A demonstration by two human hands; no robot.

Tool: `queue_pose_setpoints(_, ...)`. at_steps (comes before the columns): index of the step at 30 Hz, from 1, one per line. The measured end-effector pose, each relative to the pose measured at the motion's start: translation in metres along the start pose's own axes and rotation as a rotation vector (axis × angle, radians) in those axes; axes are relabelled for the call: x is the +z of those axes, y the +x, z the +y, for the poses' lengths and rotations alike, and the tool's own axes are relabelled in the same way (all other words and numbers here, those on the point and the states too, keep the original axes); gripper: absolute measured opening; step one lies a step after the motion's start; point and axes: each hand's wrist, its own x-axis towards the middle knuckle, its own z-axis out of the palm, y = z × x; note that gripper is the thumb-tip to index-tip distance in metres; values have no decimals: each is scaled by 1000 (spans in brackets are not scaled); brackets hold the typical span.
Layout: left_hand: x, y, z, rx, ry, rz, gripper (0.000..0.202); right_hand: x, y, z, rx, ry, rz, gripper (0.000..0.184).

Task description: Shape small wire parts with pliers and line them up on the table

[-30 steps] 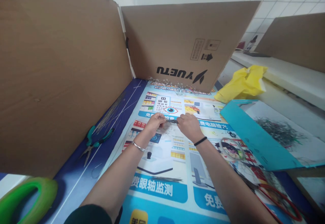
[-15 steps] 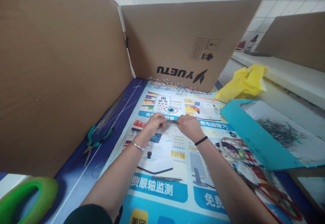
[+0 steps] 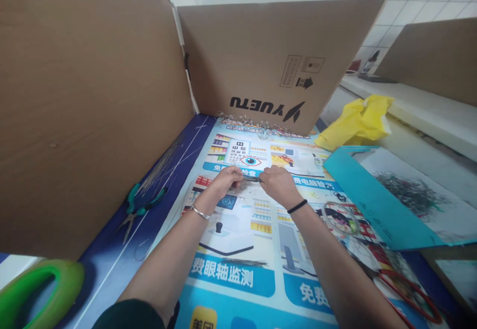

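My left hand point(image 3: 225, 180) and my right hand point(image 3: 278, 186) face each other over the printed sheet point(image 3: 238, 229). Between them runs a short, thin, dark strand that looks like wire point(image 3: 252, 179), with one end pinched in each hand. Curled fingers hide both of its ends. Faint clear loops of thin line show just below the strand, too fine to make out well. Nearer to me on the sheet lies a small bundle of thin dark wires point(image 3: 244, 262).
Cardboard panels point(image 3: 276, 50) stand behind and at left. Pliers point(image 3: 136, 209), loose wires point(image 3: 160, 170) and a green tape roll point(image 3: 67, 279) lie left. At right are red-handled scissors point(image 3: 410, 289), a clear ring point(image 3: 341, 218), a blue folder point(image 3: 376, 200) bearing wire clippings point(image 3: 408, 195), and a yellow bag point(image 3: 357, 123).
Both hands stay almost in place, still holding the strand. The left wrist has shifted slightly to the left and the right wrist slightly to the right.
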Motion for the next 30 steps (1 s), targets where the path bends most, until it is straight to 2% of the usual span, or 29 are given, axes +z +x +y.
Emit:
queue_pose_setpoints(10,-5,-1,2,-51,12,-88,14,7,-1,2,-53,11,1,20)
queue_pose_setpoints(30,-5,-9,15,-146,37,-111,15,12,-6,-3,-20,70,-81,26)
